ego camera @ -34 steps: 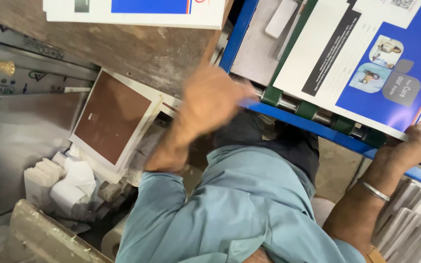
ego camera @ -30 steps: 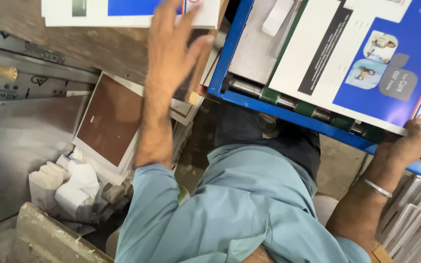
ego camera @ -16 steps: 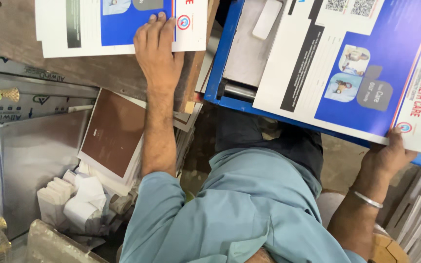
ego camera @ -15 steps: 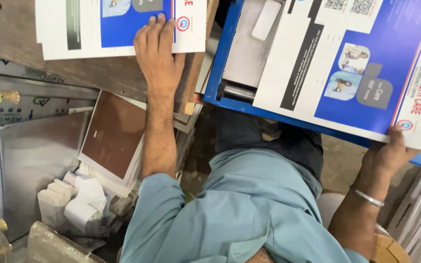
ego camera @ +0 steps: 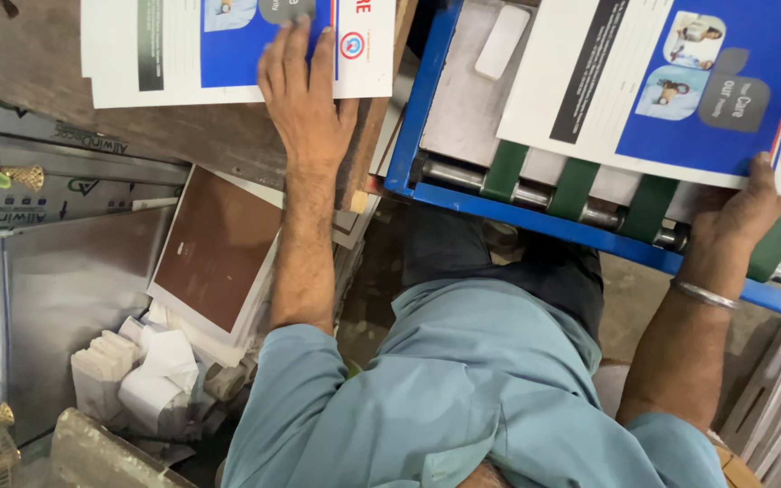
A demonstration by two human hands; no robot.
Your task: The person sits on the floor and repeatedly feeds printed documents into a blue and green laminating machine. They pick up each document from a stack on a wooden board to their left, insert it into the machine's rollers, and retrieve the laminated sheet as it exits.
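1. The step in hand looked like the laying of printed sheets: the left hand [ego camera: 305, 99] lay flat, fingers spread, on the lower edge of a printed sheet [ego camera: 228, 45] that rested on the wooden board [ego camera: 137, 136] at the upper left. This hand pressed the sheet down and did not clench it.
2. The right hand [ego camera: 738, 221] held the near edge of a second printed sheet [ego camera: 671, 86]. The thumb lay on top; the other fingers were hidden under the paper, so the grip seemed a light pinch.
3. This second sheet lay over the green belts [ego camera: 576, 185] and the steel roller [ego camera: 535, 194] of the blue-framed machine [ego camera: 427, 99].
4. As a judgement, the next move called for squaring the left sheet on its place and for drawing the right sheet off the belts without bending it.
5. Both sheets were thin, smooth and glossy, white with blue panels and small pictures. The board was rough and worn, the frame was painted metal, and the belts looked like soft fabric.
6. Beside the left arm lay a brown panel [ego camera: 214, 248] with a white border, and below it some folded white paper pieces [ego camera: 137, 370].
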